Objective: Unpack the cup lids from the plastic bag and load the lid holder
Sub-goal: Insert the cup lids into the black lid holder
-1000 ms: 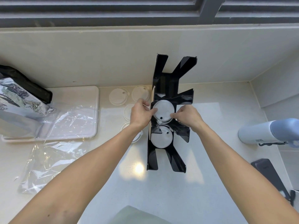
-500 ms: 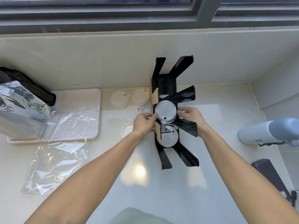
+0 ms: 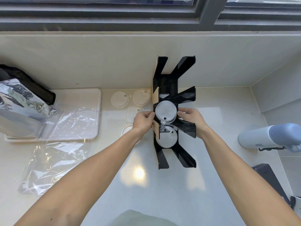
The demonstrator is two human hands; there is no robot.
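Observation:
A black lid holder (image 3: 169, 82) stands upright on the counter against the back wall. A stack of white lids (image 3: 165, 111) sits in its middle slot, and another lid stack (image 3: 167, 137) fills the slot nearer me. My left hand (image 3: 143, 121) pinches the left edge of the middle stack. My right hand (image 3: 190, 118) grips its right edge, fingers between the holder's fins. Loose lids (image 3: 119, 99) lie flat on the counter left of the holder, one partly hidden under my left wrist. The clear plastic bag (image 3: 48, 163) lies crumpled at the left.
A white tray (image 3: 78, 137) at the left carries a foil pouch (image 3: 17, 103) and plastic film. A pale blue bottle (image 3: 268, 136) lies on its side at the right. A dark flat object (image 3: 268, 180) lies near the right front. Walls close the back and right corner.
Both hands stay on the sides of the middle lid stack. The lid's small hole has turned toward me, and the holder's near end has shifted slightly to the right.

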